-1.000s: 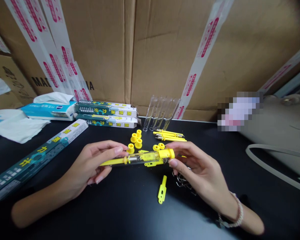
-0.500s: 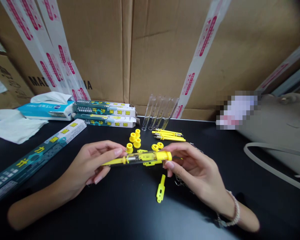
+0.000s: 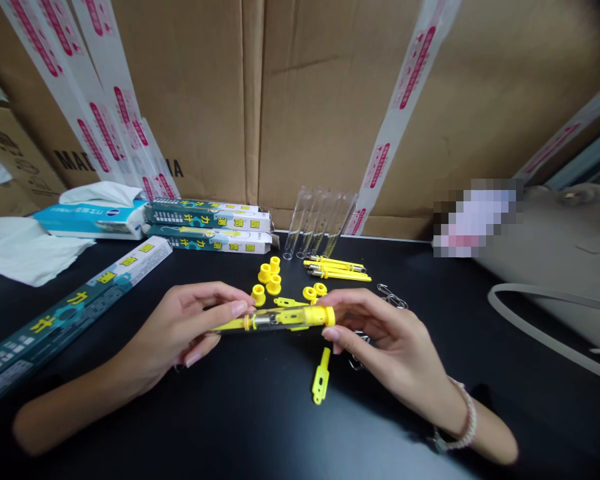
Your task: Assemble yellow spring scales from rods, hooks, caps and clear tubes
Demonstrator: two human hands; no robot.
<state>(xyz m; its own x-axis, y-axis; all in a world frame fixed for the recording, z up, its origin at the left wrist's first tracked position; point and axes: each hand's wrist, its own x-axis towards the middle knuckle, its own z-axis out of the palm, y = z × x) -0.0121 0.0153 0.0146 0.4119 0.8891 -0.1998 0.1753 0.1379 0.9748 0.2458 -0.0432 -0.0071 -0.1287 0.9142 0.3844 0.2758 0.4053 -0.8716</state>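
Note:
Both hands hold a clear tube (image 3: 285, 319) level above the black table, with a yellow rod and a silver spring part inside it. My left hand (image 3: 193, 327) is closed round the tube's left end, thumb on top. At the right end, the fingers of my right hand (image 3: 375, 333) pinch a yellow cap (image 3: 325, 315) that sits on the tube. Just beyond the tube stand several flanged yellow plugs (image 3: 273, 285) and some yellow rings (image 3: 310, 293). A flat yellow piece (image 3: 321, 377) with a slot lies in front of my right hand.
Several clear tubes (image 3: 310, 223) stand at the back by the cardboard box (image 3: 320, 100). Yellow rods with springs (image 3: 337, 269) lie before them, and metal hooks (image 3: 393, 297) to the right. Printed boxes (image 3: 210, 239) and a tissue pack (image 3: 93, 220) are left, a grey bag (image 3: 555, 247) right.
My right hand and the yellow cap have moved slightly left, and the cap sits further onto the tube. My left hand keeps its hold, nearly still.

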